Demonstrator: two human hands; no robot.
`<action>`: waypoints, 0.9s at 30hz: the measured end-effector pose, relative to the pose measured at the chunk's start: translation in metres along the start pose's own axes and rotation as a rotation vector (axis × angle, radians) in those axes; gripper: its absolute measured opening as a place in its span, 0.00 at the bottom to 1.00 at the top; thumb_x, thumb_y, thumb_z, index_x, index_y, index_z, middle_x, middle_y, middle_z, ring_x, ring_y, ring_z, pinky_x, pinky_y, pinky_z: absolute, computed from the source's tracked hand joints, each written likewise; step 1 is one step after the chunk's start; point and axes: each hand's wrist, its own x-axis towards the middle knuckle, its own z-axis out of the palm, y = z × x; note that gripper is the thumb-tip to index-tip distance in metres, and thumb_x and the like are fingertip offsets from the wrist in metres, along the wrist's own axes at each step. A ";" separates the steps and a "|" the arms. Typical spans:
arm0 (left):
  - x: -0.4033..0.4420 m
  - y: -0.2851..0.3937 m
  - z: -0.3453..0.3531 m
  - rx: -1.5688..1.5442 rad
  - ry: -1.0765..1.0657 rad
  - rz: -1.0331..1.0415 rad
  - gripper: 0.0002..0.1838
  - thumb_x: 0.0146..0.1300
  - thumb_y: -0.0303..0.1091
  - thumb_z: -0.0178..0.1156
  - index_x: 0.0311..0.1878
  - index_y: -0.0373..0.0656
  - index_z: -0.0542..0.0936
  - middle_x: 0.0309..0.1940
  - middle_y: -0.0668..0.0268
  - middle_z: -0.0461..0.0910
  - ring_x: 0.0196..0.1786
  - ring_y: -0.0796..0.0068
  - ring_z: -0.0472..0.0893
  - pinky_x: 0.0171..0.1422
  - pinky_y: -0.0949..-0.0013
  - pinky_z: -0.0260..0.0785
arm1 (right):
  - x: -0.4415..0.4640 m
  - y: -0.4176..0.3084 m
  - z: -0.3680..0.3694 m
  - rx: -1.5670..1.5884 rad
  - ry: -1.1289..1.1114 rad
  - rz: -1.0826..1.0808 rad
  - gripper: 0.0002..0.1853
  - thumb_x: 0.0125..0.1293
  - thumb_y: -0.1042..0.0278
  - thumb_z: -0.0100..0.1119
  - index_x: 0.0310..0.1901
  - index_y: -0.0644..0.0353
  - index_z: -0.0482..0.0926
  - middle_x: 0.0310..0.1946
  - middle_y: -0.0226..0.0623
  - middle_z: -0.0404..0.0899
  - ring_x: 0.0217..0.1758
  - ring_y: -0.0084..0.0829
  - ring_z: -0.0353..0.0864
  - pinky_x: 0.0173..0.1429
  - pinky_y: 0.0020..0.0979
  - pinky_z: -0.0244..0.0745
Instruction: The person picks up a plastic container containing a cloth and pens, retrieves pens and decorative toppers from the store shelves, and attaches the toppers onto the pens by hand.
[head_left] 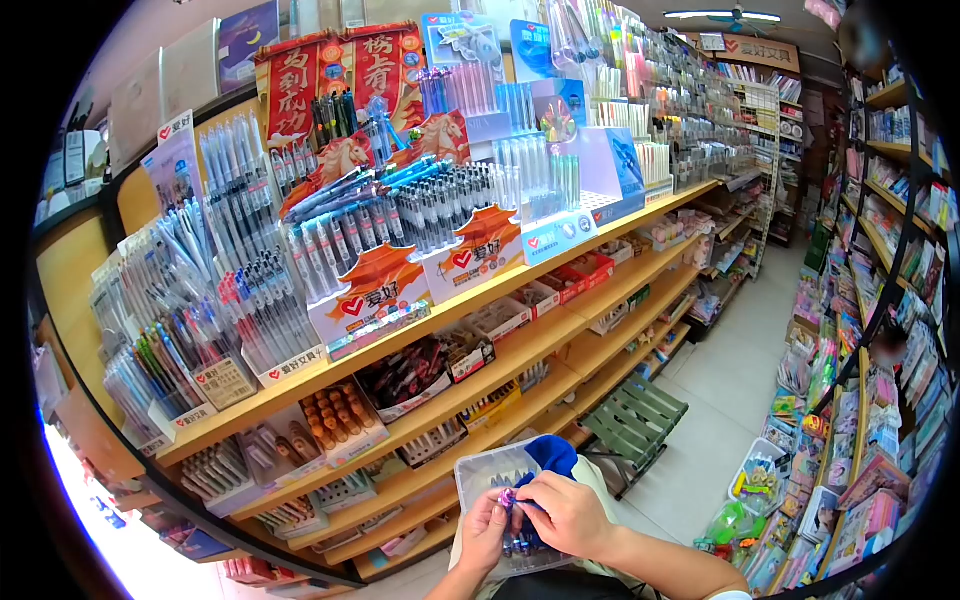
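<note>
My left hand (485,527) is closed, its thumb and fingers pinching a small purple-and-pink item (507,496) whose kind I cannot make out. Against that item, my right hand (568,512) has its fingers bent and pressed together around part of a blue cloth (552,455). The cloth hangs over the edge of a clear plastic bin (466,470) at my lap. Several slim, pen-like things (515,548) stand or lie inside the bin, partly hidden by my hands.
Left of me runs a wooden shelf unit (560,335) packed with pens in display boxes (375,300). Beyond my lap is a green folding stool (635,420) on the tiled floor (725,375). Racks of stationery (870,400) line the right side; a plastic basket (757,470) sits low there.
</note>
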 end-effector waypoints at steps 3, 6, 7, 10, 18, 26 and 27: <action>0.001 0.000 0.000 -0.052 0.000 -0.019 0.13 0.67 0.42 0.50 0.44 0.43 0.70 0.24 0.67 0.71 0.26 0.79 0.68 0.30 0.78 0.61 | -0.001 0.000 0.000 -0.009 -0.007 0.004 0.09 0.48 0.78 0.60 0.34 0.61 0.75 0.27 0.38 0.73 0.28 0.39 0.75 0.29 0.32 0.70; 0.001 -0.002 -0.004 -0.081 -0.034 -0.019 0.12 0.67 0.41 0.50 0.44 0.43 0.70 0.24 0.67 0.71 0.26 0.79 0.68 0.30 0.78 0.60 | 0.000 -0.002 -0.001 -0.033 -0.027 0.020 0.09 0.48 0.78 0.60 0.34 0.61 0.75 0.27 0.39 0.73 0.27 0.39 0.75 0.29 0.33 0.70; 0.001 -0.003 -0.005 -0.093 -0.045 -0.016 0.12 0.67 0.41 0.50 0.44 0.43 0.70 0.24 0.67 0.71 0.26 0.79 0.68 0.30 0.78 0.60 | -0.001 -0.001 -0.001 -0.048 -0.033 0.025 0.08 0.49 0.77 0.59 0.33 0.61 0.75 0.27 0.39 0.73 0.27 0.39 0.75 0.29 0.33 0.70; -0.002 -0.001 0.000 -0.070 -0.016 -0.041 0.11 0.67 0.40 0.49 0.43 0.42 0.71 0.25 0.66 0.71 0.26 0.79 0.68 0.30 0.78 0.60 | -0.004 0.004 0.002 -0.061 -0.022 0.040 0.08 0.49 0.77 0.60 0.33 0.61 0.76 0.27 0.38 0.73 0.27 0.39 0.75 0.30 0.33 0.70; 0.000 -0.007 -0.007 -0.097 -0.044 -0.019 0.12 0.68 0.40 0.47 0.43 0.41 0.72 0.25 0.66 0.72 0.27 0.79 0.68 0.32 0.78 0.60 | -0.003 0.000 -0.007 -0.027 -0.020 0.041 0.08 0.48 0.77 0.61 0.33 0.61 0.76 0.28 0.38 0.74 0.28 0.38 0.76 0.31 0.32 0.71; 0.000 -0.006 -0.004 -0.060 -0.016 -0.018 0.10 0.68 0.38 0.47 0.43 0.42 0.72 0.25 0.67 0.72 0.27 0.80 0.69 0.31 0.77 0.60 | -0.004 -0.003 -0.008 -0.009 -0.036 0.001 0.09 0.48 0.78 0.60 0.34 0.62 0.76 0.28 0.38 0.74 0.28 0.37 0.76 0.31 0.31 0.72; 0.001 -0.007 -0.005 -0.037 -0.014 -0.004 0.10 0.68 0.38 0.47 0.42 0.42 0.71 0.24 0.66 0.72 0.26 0.79 0.69 0.30 0.77 0.61 | -0.003 -0.003 -0.008 -0.014 -0.043 -0.003 0.10 0.48 0.78 0.60 0.34 0.62 0.76 0.28 0.38 0.74 0.29 0.37 0.76 0.31 0.31 0.72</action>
